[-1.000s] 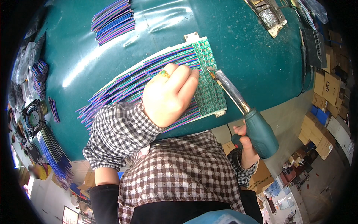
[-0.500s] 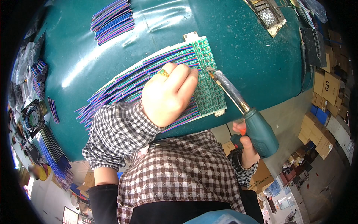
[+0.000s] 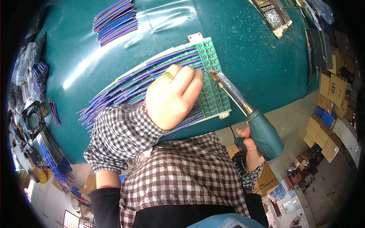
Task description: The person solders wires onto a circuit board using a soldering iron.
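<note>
My left hand [image 3: 173,97], a ring on one finger, is closed in a pinch over the ribbon wires [image 3: 152,70] at their board ends. The fingertips and the wire ends between them are mostly hidden. The wires, blue, pink, red and green, fan out leftward from a green circuit board panel [image 3: 213,76], many of them lying in rows along its left edge. My right hand [image 3: 251,150] grips a gun-shaped soldering iron [image 3: 266,135] with a dark green body and a long metal barrel. Its tip reaches the panel just right of my left fingertips.
A bundle of similar wires [image 3: 115,21] lies farther back on the green table mat [image 3: 251,49]. At the far right stands a worn metal tray [image 3: 273,17] with solder residue. A small fan [image 3: 33,118] and more wire bundles [image 3: 57,159] are at the left edge. Cardboard boxes [image 3: 337,89] stand off to the right.
The soldering iron has shifted slightly left, its tip closer to my left fingertips. My left hand has moved very slightly to the right, still pinched. The panel and wires have stayed in place.
</note>
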Action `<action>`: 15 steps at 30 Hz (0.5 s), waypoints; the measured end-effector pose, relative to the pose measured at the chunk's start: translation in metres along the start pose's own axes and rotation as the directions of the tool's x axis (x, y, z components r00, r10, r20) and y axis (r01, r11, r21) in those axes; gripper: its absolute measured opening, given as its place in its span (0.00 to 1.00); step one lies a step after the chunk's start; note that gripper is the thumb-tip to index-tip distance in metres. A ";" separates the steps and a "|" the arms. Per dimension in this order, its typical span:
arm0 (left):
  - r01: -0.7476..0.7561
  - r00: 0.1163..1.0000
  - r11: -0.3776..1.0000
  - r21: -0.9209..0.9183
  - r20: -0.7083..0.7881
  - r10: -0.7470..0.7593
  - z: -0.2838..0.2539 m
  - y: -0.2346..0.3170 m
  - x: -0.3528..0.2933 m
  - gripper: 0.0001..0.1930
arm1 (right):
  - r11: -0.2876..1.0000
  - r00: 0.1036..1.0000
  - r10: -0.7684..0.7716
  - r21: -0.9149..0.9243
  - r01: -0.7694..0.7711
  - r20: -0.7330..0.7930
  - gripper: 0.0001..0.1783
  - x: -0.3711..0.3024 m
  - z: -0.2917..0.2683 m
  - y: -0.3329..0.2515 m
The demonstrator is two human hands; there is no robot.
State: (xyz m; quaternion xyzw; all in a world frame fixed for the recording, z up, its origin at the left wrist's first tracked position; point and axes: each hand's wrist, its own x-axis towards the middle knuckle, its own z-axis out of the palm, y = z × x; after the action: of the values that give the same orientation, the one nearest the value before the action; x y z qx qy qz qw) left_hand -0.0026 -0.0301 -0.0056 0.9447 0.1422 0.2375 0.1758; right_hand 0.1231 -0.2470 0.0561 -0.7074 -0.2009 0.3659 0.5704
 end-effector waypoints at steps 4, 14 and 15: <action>0.002 1.000 1.000 0.002 0.018 -0.002 -0.003 0.000 0.001 0.16 | 0.983 0.998 -0.064 -0.175 0.059 -0.020 0.30 0.001 0.002 0.001; -0.032 0.999 0.999 -0.005 -0.011 0.032 -0.001 -0.003 0.002 0.10 | 0.985 0.996 -0.082 -0.154 0.077 -0.026 0.31 0.001 0.003 0.000; -0.033 0.999 0.999 -0.002 -0.018 0.033 -0.001 -0.003 0.002 0.09 | 0.985 0.996 -0.081 -0.155 0.076 -0.025 0.31 0.001 0.003 0.000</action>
State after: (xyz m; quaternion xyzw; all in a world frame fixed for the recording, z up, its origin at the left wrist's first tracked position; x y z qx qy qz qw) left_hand -0.0022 -0.0260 -0.0051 0.9445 0.1278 0.2491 0.1717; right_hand 0.1212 -0.2441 0.0558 -0.7463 -0.2475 0.3156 0.5312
